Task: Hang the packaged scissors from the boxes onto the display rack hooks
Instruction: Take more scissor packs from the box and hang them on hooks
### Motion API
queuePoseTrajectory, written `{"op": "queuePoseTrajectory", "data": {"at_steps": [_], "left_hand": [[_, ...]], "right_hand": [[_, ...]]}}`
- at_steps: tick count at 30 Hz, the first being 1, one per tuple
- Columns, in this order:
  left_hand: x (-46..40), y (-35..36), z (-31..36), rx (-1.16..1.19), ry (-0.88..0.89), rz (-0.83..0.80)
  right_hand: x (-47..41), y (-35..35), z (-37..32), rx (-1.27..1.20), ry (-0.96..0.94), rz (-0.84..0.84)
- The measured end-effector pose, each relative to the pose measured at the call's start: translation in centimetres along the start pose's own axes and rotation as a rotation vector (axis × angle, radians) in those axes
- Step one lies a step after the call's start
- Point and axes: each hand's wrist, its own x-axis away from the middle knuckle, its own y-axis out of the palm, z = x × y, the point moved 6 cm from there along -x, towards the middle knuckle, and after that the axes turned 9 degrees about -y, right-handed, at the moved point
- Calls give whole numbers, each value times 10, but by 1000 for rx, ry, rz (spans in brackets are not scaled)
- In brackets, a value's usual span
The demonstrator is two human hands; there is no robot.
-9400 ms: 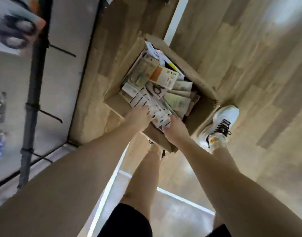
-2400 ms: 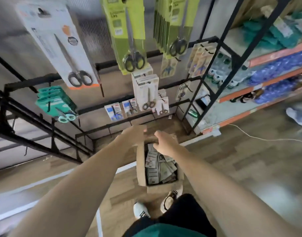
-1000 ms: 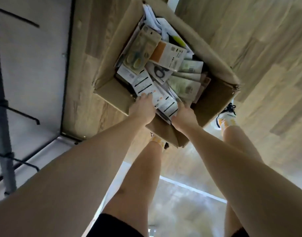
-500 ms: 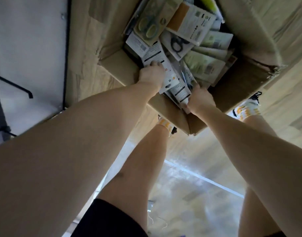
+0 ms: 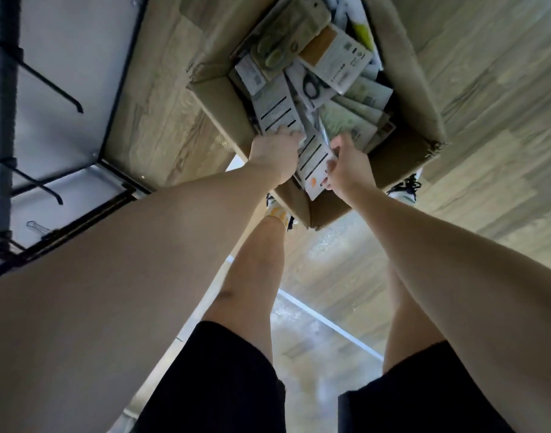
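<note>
An open cardboard box [image 5: 405, 54] on the wooden floor is full of packaged scissors, lying loosely on one another. My left hand [image 5: 275, 151] reaches into the near side of the box, its fingers on a white pack with black bars [image 5: 275, 109]. My right hand [image 5: 346, 168] pinches another white pack with an orange mark [image 5: 313, 162] at its near end, lifting it off the pile. Further in lie a pale green blister pack [image 5: 286, 42] and a white and orange card pack [image 5: 336, 57].
The display rack's dark frame [image 5: 118, 67] and white back panel stand at the left, with bare black hooks [image 5: 54, 85] sticking out. A binder clip [image 5: 38, 228] lies on the rack base. My legs and white shoes [image 5: 407, 189] stand just behind the box.
The view has drawn nearer to the box. My right hand has taken hold of the white pack with the orange mark and raised its near end. My left hand stays on the barred pack.
</note>
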Motion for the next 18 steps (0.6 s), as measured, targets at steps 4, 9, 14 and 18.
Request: {"op": "queuePoseTrajectory", "data": {"at_steps": [4, 9, 14, 18], "left_hand": [[32, -9, 19, 111, -5, -29], [74, -43, 29, 285, -101, -64], [127, -101, 24, 367, -195, -43], [213, -165, 23, 417, -191, -10]], "right_hand": [[27, -25, -19, 135, -187, -124], [76, -75, -47, 216, -348, -195], [123, -128, -84, 441, -475, -210], [163, -166, -144, 522, -568, -104]]}}
